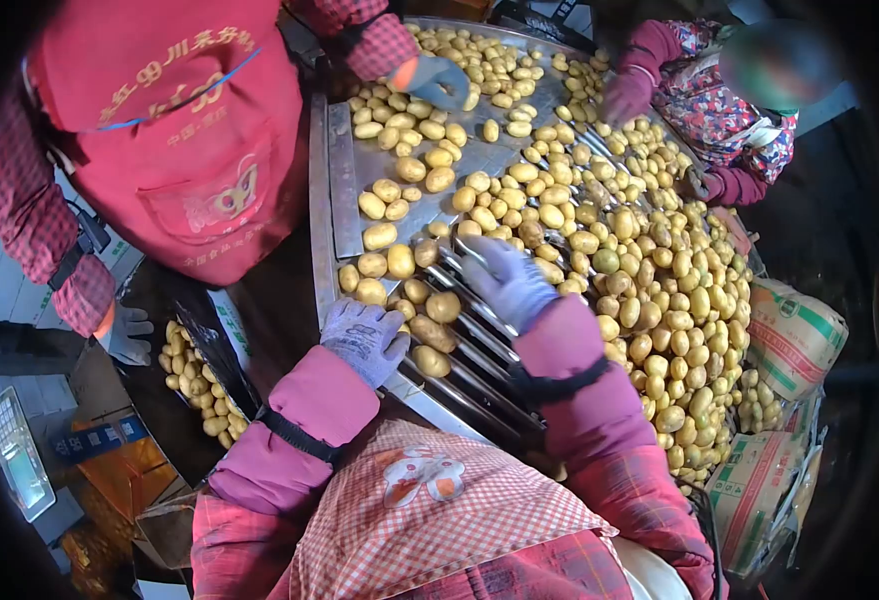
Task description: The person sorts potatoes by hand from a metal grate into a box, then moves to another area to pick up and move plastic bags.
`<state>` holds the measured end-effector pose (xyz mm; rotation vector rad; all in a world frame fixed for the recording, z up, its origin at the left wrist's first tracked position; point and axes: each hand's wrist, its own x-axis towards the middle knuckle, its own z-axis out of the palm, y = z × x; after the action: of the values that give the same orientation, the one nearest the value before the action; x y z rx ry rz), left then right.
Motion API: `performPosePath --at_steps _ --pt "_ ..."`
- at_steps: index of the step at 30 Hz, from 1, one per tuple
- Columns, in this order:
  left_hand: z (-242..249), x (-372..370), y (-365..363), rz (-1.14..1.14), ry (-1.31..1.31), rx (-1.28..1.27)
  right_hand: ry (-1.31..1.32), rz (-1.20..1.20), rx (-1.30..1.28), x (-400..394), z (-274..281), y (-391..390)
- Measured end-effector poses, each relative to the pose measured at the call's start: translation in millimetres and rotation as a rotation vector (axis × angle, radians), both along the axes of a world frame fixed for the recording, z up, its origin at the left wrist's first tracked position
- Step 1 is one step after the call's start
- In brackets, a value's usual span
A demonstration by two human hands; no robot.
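Observation:
Many yellow potatoes [679, 330] cover a metal sorting table [359, 160] and its bars [479, 350]. My left hand [364, 338], in a light purple glove, rests at the table's near left edge, fingers spread beside several potatoes, with nothing seen in it. My right hand [507, 282], in a similar glove, reaches over the metal bars near the middle. Its fingers point up and left beside potatoes; the fingertips are blurred, and whether they hold anything is unclear.
At the left stands a person in a red apron [199, 150], one gloved hand on the table. Another person [729, 100] reaches in at the upper right. A potato-filled box [199, 385] is lower left, a scale display [21, 455] beyond it. Printed sacks [794, 335] sit right.

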<state>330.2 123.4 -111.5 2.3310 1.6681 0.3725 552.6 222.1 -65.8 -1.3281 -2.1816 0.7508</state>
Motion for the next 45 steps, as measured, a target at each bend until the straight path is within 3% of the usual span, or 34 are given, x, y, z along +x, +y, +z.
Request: performPosePath --at_steps 1,3,5,7,9,11,12,13,14,15,17,18,19,21,23,25,29,31,33,34,35,36,38,39,40,43,45 --pt "0.1 0.0 1.1 -0.005 -0.003 -0.003 -0.171 0.059 -0.150 17.2 13.5 2.0" --pt "1.2 1.8 0.9 0.006 0.010 0.034 -0.141 0.345 -0.503 51.4 0.7 -18.4" --pt "0.6 3.4 0.4 0.020 -0.012 0.023 -0.050 0.539 -0.674 49.2 -12.1 -56.2" --pt "0.3 6.2 6.3 0.029 -0.021 0.039 -0.259 0.654 -0.550 21.4 -27.0 -73.9" --pt "-2.3 5.5 7.2 0.067 -0.015 0.027 -0.379 0.514 -0.620 -4.1 -27.3 -64.3" --pt "0.8 6.6 6.6 0.088 -0.007 0.025 -0.227 0.333 -0.675 -3.0 -25.5 -49.1" --pt "2.2 8.7 8.4 0.114 -0.016 0.028 -0.112 0.258 -0.505 7.8 -15.1 -42.8" --pt "1.5 9.5 9.3 0.116 -0.021 0.035 0.203 0.148 -0.453 14.3 -13.2 -36.8" --pt "-0.7 8.5 7.7 0.108 -0.012 0.055 0.121 0.020 -0.235 31.9 -0.9 -29.1" --pt "-2.6 7.8 5.8 0.095 0.001 0.071 0.062 -0.104 -0.144 60.9 -22.4 -12.4" --pt "0.8 8.5 5.2 0.094 -0.018 0.056 -0.043 -0.322 0.008 93.5 -1.3 10.8" --pt "-0.9 8.4 5.0 0.094 -0.005 0.103 -0.237 -0.391 0.242 112.6 -2.3 18.5" --pt "-1.7 8.5 5.1 0.094 0.008 0.151 -0.428 -0.495 0.153 125.1 -4.9 24.3" --pt "-1.1 8.6 5.4 0.077 0.005 0.117 -0.666 -0.532 0.208 143.0 -42.2 27.7" --pt "5.5 9.7 9.5 0.061 0.010 0.084 -0.762 -0.458 0.183 116.1 -32.8 22.7" --pt "18.2 11.4 10.5 0.058 0.095 -0.113 -0.689 -0.308 0.133 95.9 -36.6 29.3" --pt "2.3 6.1 5.3 0.024 0.014 0.003 -0.705 -0.256 0.145 34.1 -33.7 22.2" --pt "-0.3 8.1 4.9 0.042 0.007 0.208 -0.306 -0.142 0.067 22.8 -38.2 10.1" --pt "3.1 7.8 5.3 0.039 0.014 0.121 -0.080 0.092 -0.124 37.4 -19.9 8.9" --pt "3.1 6.9 5.3 0.037 -0.010 0.108 0.064 0.133 0.024 52.4 -18.2 20.0" --pt "3.8 6.6 6.0 0.038 -0.036 0.097 0.068 -0.010 0.020 68.1 -6.6 28.5" --pt "7.9 7.7 7.7 0.044 0.001 0.052 -0.017 -0.240 -0.081 86.8 2.1 41.7" --pt "2.8 7.2 6.7 0.046 0.001 0.046 -0.441 -0.458 0.206 143.5 -16.8 68.0" --pt "1.3 7.6 5.8 0.050 0.001 0.045 -0.681 -0.588 0.117 155.2 -15.1 71.8" --pt "1.0 8.1 4.5 0.052 0.003 0.038 -0.775 -0.627 -0.032 163.4 -17.2 73.6" --pt "4.2 9.4 4.1 0.071 -0.009 0.047 -0.864 -0.582 0.059 151.0 -31.7 71.2" --pt "4.9 9.5 3.2 0.072 -0.015 0.058 -0.748 -0.398 0.035 147.9 -35.0 77.7"
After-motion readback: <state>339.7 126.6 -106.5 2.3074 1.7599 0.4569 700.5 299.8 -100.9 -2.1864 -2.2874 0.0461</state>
